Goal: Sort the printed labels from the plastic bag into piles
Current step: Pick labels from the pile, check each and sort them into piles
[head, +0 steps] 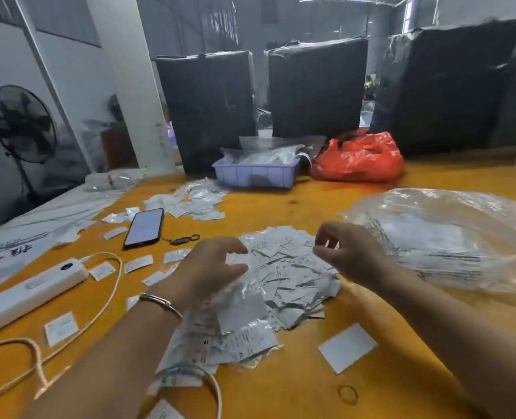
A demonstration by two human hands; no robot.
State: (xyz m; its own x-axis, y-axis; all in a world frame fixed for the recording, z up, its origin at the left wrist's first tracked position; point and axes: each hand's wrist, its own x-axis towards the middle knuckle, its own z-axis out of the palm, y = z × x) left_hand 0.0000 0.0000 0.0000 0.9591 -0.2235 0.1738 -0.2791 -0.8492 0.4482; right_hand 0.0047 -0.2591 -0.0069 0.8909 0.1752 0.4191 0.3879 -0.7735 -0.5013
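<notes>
Two bare hands hover over a loose heap of labels (283,267) mid-surface, the left hand (214,267) with fingers spread, the right hand (344,252) loosely curled, its grip holding nothing visible; the thin, slippery slips seem best pinched by an edge.

The single head-worn view looks forward and down from close above the orange table (326,204), hands at six o'clock and the dark wrapped bales (317,86) toward twelve o'clock.
</notes>
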